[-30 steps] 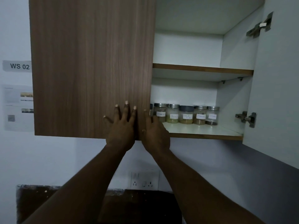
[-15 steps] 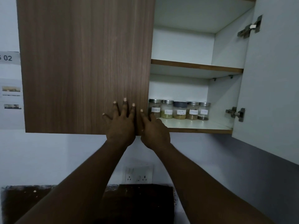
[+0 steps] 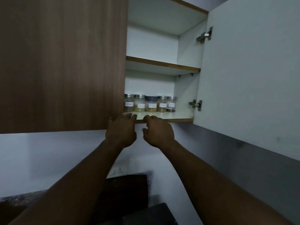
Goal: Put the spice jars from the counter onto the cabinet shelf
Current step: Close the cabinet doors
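Observation:
Several labelled spice jars (image 3: 151, 104) stand in a row at the back of the lower cabinet shelf (image 3: 180, 119), most with metal lids, one with a dark lid. My left hand (image 3: 121, 131) is just below the shelf's front edge, its fingertips at the bottom corner of the brown left door (image 3: 65, 62). My right hand (image 3: 158, 131) is beside it, fingers curled loosely up to the shelf edge. Neither hand holds anything.
The right cabinet door (image 3: 250, 70) hangs wide open with its white inside and hinges facing me. The upper shelf (image 3: 162, 63) carries nothing that I can see. A wall socket (image 3: 117, 171) and a dark counter (image 3: 126, 192) lie below.
Both hands have dropped from the face of the left door to the shelf's lower edge, and their fingers have curled. The view has tilted and shifted left.

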A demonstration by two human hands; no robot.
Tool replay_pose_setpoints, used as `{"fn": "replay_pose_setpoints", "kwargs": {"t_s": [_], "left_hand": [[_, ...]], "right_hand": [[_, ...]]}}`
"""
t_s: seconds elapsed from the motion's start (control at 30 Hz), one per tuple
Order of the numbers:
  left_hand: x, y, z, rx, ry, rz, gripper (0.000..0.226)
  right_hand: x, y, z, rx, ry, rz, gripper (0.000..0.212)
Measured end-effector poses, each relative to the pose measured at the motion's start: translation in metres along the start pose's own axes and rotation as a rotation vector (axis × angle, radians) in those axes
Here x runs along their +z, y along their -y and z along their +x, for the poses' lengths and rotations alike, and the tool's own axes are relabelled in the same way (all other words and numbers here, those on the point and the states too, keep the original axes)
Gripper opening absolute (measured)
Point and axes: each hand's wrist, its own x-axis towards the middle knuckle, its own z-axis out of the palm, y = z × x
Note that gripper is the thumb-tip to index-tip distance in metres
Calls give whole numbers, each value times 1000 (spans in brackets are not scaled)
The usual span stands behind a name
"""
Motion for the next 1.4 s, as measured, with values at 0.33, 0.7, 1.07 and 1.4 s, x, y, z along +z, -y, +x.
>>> {"fn": "replay_pose_setpoints", "kwargs": {"t_s": [0.33,0.7,1.07,1.4], "left_hand": [[-12,-182,3,424,-73,-468,44],[-52,-375,-12,709,-199,-542,56],[-50,-399,23,714,-245,-546,60],[-73,-328,37,535,-489,-991,84]], "right_hand": [[-99,-107,-110,292,2,-258,33],[-230,-222,-204,716,-296,-515,48],[-220,-271,-201,772,-476,-227,40],[-197,-210,-175,274,-625,95,23]]}}
